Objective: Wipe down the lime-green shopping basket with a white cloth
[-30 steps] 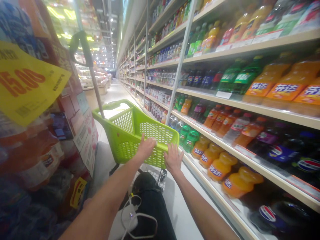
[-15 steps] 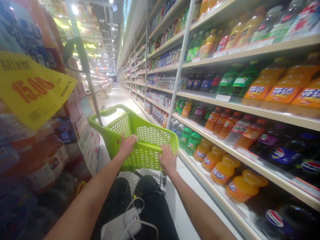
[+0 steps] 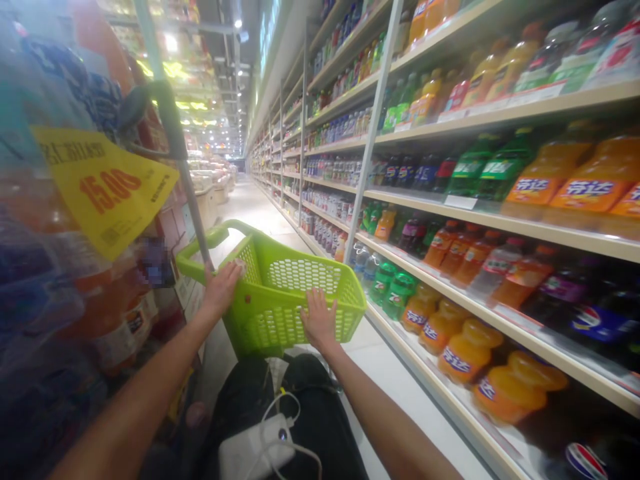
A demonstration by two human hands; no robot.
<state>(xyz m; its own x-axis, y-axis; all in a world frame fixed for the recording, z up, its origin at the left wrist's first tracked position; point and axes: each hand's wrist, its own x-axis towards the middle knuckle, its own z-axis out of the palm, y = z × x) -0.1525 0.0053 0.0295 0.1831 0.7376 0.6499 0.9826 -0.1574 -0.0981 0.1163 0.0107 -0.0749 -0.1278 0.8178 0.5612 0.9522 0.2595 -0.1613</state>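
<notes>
A bright green wheeled shopping basket (image 3: 280, 347) with perforated sides stands in front of my knees. My left hand (image 3: 223, 290) is closed at the basket's near left rim, by the foot of its grey pole. Something small and whitish, too blurred to name, shows at its fingertips. My right hand (image 3: 319, 321) lies against the near side with spread fingers stretched over the rim. A divider crosses the basket's inside. On my lap rests a white power bank (image 3: 257, 447) with a white cable (image 3: 280, 403) plugged in.
Shelves of drinks line the right, with orange soda bottles (image 3: 473, 347) and green soda bottles (image 3: 400, 293) low down. Stacked bottles crowd the left beneath a yellow price sign (image 3: 110, 190). Between them a pale-floored aisle (image 3: 260, 200) runs ahead.
My left hand has slid left along the rim toward the pole, the whitish item with it. My right hand has shifted left along the near side. The basket sits turned slightly differently.
</notes>
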